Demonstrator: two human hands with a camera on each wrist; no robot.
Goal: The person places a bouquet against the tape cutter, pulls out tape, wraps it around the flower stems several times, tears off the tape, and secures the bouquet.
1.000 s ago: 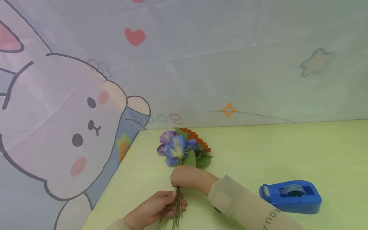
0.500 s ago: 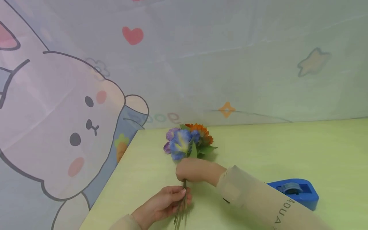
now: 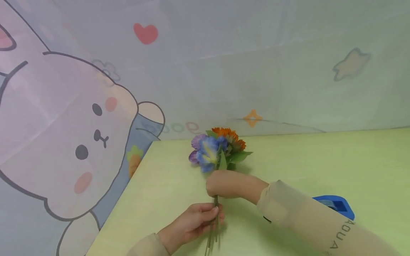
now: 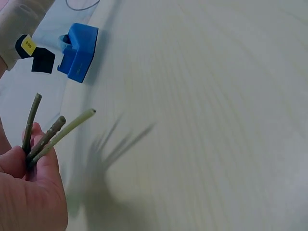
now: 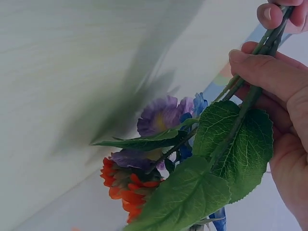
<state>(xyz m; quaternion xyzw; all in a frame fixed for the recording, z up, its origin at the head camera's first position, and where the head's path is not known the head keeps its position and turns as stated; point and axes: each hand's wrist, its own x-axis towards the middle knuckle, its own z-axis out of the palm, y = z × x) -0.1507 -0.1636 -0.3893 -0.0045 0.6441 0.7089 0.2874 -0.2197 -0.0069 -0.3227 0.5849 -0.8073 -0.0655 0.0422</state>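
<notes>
A small bunch of artificial flowers (image 3: 208, 151) has blue, purple and orange blooms, green leaves and thin stems. My right hand (image 3: 225, 184) grips the stems just below the blooms, its thumb laid across them in the right wrist view. Lower down, my left hand (image 3: 198, 220) pinches the same stems (image 4: 45, 139) between thumb and fingers. Three cut stem ends poke out past that hand in the left wrist view. The blooms point toward the back of the table, with broad leaves (image 5: 231, 139) hanging close by my right palm.
A blue tape dispenser (image 3: 344, 206) with a roll of tape stands on the right, partly behind my right sleeve (image 3: 298, 209). The pale green table (image 3: 320, 160) meets a printed cloth backdrop (image 3: 224, 71) with a rabbit on it.
Both hands have moved right and slightly away from me, carrying the flowers along. The left hand's fingers have closed in on the stems. My right sleeve now hides more of the tape dispenser.
</notes>
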